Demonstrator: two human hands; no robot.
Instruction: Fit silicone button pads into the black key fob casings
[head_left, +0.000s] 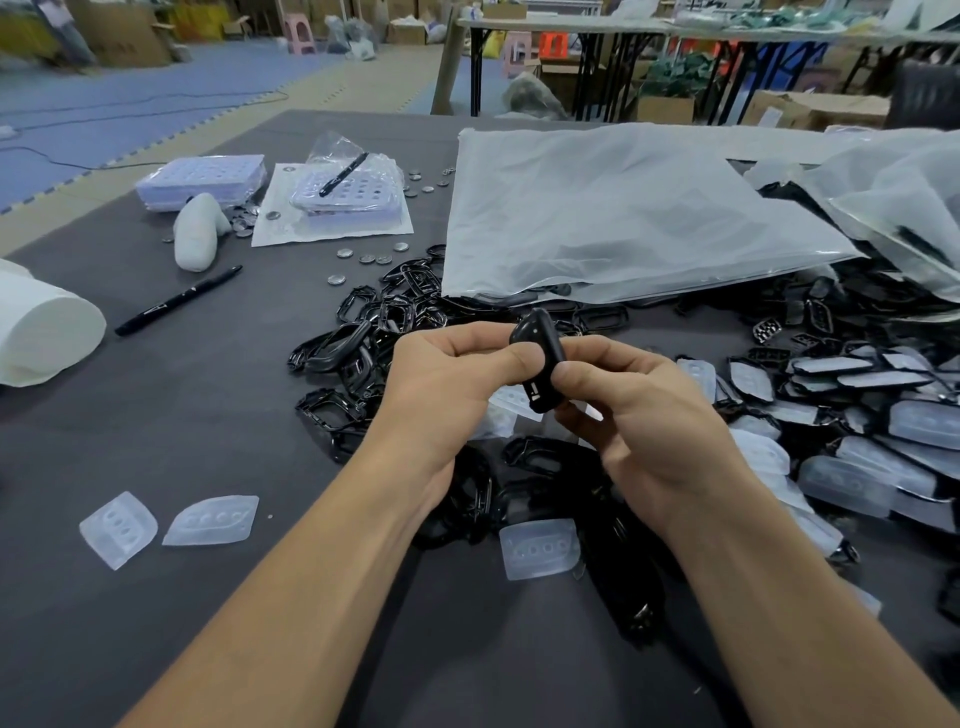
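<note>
Both hands hold one black key fob casing above the middle of the table. My left hand grips its left side, thumb pressed on its face. My right hand grips its right side and lower end. Whether a pad sits inside it is hidden by the fingers. Loose translucent silicone button pads lie around: two at the near left and one below my wrists. A heap of empty black casings spreads behind and under my hands.
Casings fitted with pads pile up at the right. A large clear plastic bag lies behind. A black marker, a white roll, coin cells and blister trays sit at the left on the grey table.
</note>
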